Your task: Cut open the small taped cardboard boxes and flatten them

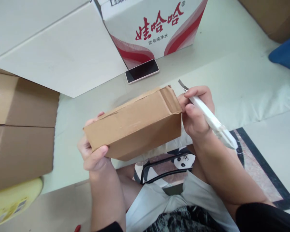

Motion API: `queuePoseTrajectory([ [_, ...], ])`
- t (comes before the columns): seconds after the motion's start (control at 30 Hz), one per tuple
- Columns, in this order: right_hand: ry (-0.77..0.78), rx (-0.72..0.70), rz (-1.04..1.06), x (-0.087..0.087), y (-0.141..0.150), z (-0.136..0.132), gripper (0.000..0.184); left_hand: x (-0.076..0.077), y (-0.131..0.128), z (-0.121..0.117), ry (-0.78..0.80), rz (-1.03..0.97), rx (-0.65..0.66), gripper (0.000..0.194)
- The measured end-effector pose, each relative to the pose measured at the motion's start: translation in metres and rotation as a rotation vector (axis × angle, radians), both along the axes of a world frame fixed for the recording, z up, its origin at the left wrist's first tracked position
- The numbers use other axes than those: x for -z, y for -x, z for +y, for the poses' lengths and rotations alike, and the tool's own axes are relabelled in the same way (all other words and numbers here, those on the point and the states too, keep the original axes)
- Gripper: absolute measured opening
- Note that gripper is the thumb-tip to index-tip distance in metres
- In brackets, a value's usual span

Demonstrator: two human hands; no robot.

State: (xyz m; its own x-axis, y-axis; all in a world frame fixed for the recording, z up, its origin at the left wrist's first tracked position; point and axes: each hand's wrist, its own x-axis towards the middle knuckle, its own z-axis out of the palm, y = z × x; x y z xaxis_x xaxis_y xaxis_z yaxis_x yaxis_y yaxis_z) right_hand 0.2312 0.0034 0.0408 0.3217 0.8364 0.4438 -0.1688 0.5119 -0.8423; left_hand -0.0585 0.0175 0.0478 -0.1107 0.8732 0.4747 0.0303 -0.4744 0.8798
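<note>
A long brown cardboard box [137, 122] is held up in front of me, tilted with its right end higher. My left hand [93, 148] grips its left end, thumb on the near edge and fingers behind. In my right hand [199, 109] is a white utility knife [214, 122], its metal blade out and pointing up and left, past the box's right end. The fingers of that hand are closed round the knife and come against or very close to the box's right end. A torn flap shows along the box's upper far edge.
A phone [142, 71] lies on the pale table cover [234, 83], before a white-and-red carton [157, 32] and a large white box [62, 54]. Brown cartons [24, 129] stand left, above a yellow container [16, 199]. A blue object [286, 53] is at right.
</note>
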Motion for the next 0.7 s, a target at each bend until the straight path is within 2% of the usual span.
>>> queuePoseTrajectory([
  [0.1,-0.030,0.017,-0.006,-0.0033,-0.0007,-0.0013,0.020,0.0006,-0.0052,-0.0034,0.030,-0.017,0.001,0.044],
  [0.33,0.010,0.089,-0.056,-0.0035,-0.0014,-0.0023,0.028,0.0070,-0.0025,-0.0015,-0.010,-0.022,0.050,0.043],
  [0.53,-0.011,0.079,-0.026,-0.0037,0.0007,-0.0031,0.022,0.0064,-0.0057,-0.0019,-0.013,-0.052,0.031,0.040],
  [0.7,-0.026,0.097,-0.044,-0.0032,0.0006,-0.0022,0.024,0.0042,-0.0101,-0.0052,0.055,-0.087,0.036,0.043],
])
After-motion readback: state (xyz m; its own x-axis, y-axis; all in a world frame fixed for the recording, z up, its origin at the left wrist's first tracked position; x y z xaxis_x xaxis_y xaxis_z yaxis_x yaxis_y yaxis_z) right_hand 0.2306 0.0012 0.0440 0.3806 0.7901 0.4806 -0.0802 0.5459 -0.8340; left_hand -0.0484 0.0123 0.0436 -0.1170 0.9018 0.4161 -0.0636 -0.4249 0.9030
